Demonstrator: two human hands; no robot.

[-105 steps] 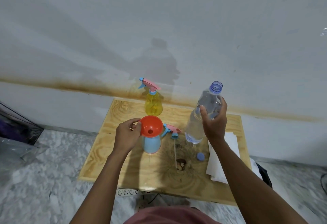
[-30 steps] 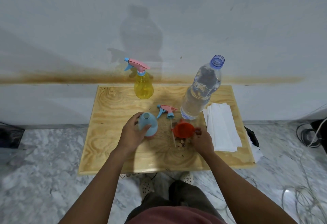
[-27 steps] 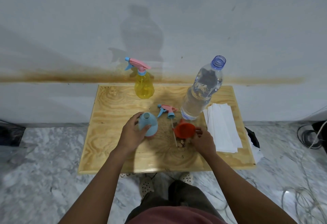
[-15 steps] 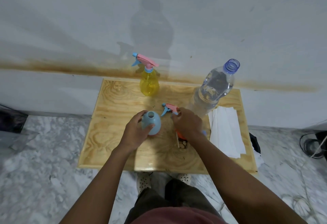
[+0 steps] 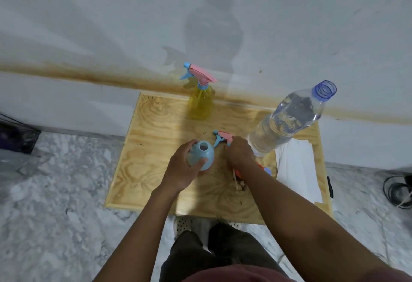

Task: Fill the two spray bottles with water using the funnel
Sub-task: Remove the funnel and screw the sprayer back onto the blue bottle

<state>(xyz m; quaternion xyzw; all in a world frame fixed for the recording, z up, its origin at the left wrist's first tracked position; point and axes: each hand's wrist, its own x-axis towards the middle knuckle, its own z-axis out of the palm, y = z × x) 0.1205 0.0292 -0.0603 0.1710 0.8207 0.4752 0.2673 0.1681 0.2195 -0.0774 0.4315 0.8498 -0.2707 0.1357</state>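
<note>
Wall (image 5: 100,14): pale grey-white, fills the upper half of the frame. Brownish stain band (image 5: 66,73) runs across it from left to right at mid-height. Soft grey shadow (image 5: 214,27) on the wall, top centre.

Floor (image 5: 55,192): grey-white marble pattern, lower left and lower right.

Low plywood table (image 5: 151,130): light wood, swirling grain, raised rim, back edge at the wall, centre frame.

Dark blurred object (image 5: 15,134) at the left edge. Coiled dark cable (image 5: 399,192) on the floor, right edge.

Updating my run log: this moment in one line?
left hand holds blue bottle | right hand grips spray head | funnel on table
</note>
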